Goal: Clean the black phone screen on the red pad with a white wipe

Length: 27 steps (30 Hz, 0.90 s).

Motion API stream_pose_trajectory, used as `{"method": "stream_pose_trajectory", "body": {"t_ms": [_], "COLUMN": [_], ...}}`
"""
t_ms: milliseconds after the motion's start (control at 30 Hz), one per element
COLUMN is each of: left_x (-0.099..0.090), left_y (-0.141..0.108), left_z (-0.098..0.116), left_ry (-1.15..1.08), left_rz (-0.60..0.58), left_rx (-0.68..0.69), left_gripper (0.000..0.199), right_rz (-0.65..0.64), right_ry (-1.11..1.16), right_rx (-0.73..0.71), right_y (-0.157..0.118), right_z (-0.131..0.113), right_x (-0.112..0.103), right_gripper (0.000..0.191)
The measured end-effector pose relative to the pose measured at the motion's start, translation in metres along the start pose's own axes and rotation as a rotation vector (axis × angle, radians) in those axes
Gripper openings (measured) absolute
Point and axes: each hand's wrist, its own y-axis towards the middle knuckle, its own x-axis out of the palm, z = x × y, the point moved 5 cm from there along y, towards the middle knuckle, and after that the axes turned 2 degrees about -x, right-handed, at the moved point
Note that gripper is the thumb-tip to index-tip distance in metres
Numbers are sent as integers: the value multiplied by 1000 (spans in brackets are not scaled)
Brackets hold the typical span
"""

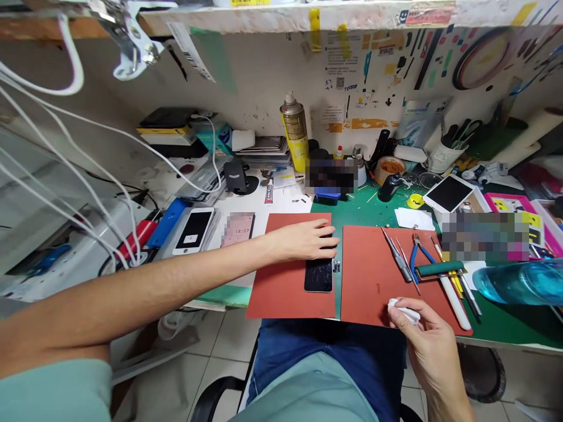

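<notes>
A black-screened smartphone (318, 275) lies on the left red mat (281, 281). My left hand (303, 239) reaches across from the left and rests over the phone's far part, fingers stretched out and slightly apart. That end of the phone is hidden beneath the fingers. Against the phone's right edge is a small metal piece (336, 266). My right hand (433, 337) is raised at the near edge of the right red mat (365, 275), closed on a crumpled white wipe (409, 315).
On the right mat lie pliers (421, 252), screwdriver-like tools (398, 255) and a green-handled roller (440, 269). A blue bottle (519, 282) stands at right. A white phone (193, 230) and a lit phone (240, 228) lie left. White cables (83, 158) hang at far left. A spray can (294, 132) stands behind.
</notes>
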Motion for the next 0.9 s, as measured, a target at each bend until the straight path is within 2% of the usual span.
{"method": "stream_pose_trajectory", "body": {"t_ms": [200,333,400,467,533,567,667,800,900], "left_x": [-5,-8,-7,-2,8,15,28,30,31], "left_y": [-9,-28,-40,-53,-61,-60,-44,-13,2], "left_z": [-1,4,13,25,42,51,64,51,41], "left_ry": [-17,51,129,163,66,7,-34,-10,18], "left_rz": [56,75,97,118,129,118,107,169,187], "left_rx": [-15,-60,-224,-539,-816,-897,-1081,-1285,-1353], "left_gripper": [46,55,56,51,48,54,68,78,76], "right_rz": [3,-5,-12,-19,-24,-25,-32,-46,-16], "right_ry": [-19,-18,-18,-19,-25,-29,-49,-84,-124], "right_rx": [-11,-6,-9,-14,-22,-27,-44,-58,-63], "right_y": [4,6,6,7,8,8,10,11,14], "right_z": [-2,0,1,1,0,0,-1,3,9], "right_x": [-1,-2,-3,-3,-3,-3,-2,-5,-14], "right_gripper": [39,40,40,41,41,42,42,44,48]}}
